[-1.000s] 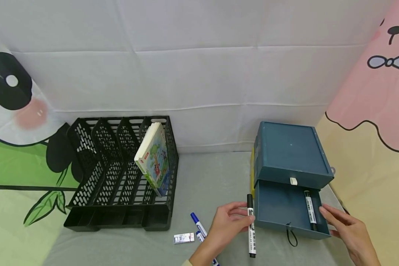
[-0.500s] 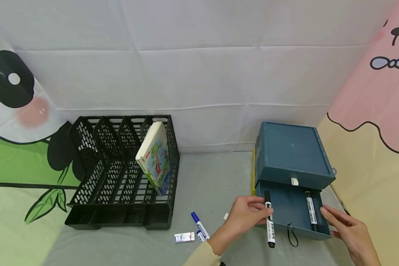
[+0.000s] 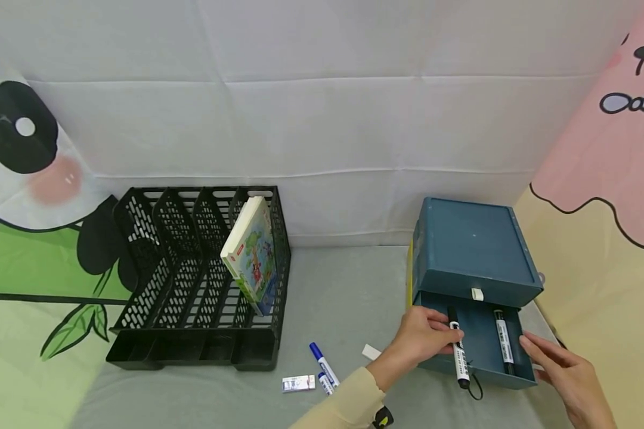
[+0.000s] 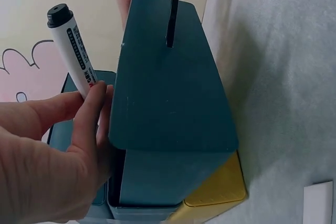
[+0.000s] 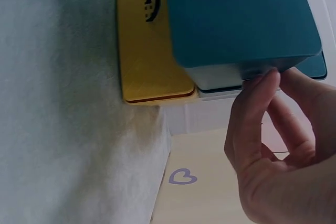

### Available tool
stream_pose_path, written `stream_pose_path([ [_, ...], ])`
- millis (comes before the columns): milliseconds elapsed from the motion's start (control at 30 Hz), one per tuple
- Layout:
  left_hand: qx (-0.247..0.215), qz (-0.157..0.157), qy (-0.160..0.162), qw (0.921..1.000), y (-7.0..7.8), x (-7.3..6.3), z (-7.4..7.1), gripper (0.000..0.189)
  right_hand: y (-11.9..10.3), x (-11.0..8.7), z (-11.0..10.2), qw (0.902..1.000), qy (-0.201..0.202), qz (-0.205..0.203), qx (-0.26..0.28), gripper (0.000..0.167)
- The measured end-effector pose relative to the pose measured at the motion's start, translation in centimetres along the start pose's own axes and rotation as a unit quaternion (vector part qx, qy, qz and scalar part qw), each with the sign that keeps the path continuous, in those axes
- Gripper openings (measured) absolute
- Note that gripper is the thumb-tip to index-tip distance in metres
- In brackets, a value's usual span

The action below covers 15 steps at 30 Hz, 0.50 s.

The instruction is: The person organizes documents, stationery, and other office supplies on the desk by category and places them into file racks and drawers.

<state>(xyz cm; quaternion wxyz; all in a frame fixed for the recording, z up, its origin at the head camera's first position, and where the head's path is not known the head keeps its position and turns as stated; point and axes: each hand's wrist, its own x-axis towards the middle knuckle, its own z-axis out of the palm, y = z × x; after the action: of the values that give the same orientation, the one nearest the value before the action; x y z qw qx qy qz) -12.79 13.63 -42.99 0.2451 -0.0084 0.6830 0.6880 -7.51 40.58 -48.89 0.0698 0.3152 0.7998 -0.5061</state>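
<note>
My left hand (image 3: 426, 336) pinches a black-capped white marker (image 3: 460, 351) between thumb and fingers. The marker overlaps the pulled-out blue drawer (image 3: 483, 369) in the head view. Inside that drawer, along its right side, lies a second black-and-white marker (image 3: 504, 339). My right hand (image 3: 566, 372) grips the drawer's right side wall, thumb and fingers at its edge in the right wrist view. A dark cord loop (image 4: 172, 22) hangs from the drawer front. Above the drawer sits the closed upper blue drawer (image 3: 477, 250) with a white tab.
A black mesh rack (image 3: 193, 298) stands at left, with books (image 3: 252, 256) leaning in its right slot. Blue-capped markers (image 3: 324, 364), a small white box (image 3: 299, 383) and a white block (image 3: 371, 351) lie on the grey cloth. A yellow drawer (image 5: 152, 51) lies below the blue one.
My left hand has carried the marker rightward, from beside the drawer's left edge to over its front. A white block has come into view behind my left wrist. My right hand stays put.
</note>
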Motion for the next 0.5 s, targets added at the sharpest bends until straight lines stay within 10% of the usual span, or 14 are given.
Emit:
stream_pose_path([
  [500,0.021,-0.005,0.033,0.9992,-0.3,1.9,3.4,0.023,-0.9,0.5,-1.8,0.9954,-0.092,-0.025,-0.006,0.078],
])
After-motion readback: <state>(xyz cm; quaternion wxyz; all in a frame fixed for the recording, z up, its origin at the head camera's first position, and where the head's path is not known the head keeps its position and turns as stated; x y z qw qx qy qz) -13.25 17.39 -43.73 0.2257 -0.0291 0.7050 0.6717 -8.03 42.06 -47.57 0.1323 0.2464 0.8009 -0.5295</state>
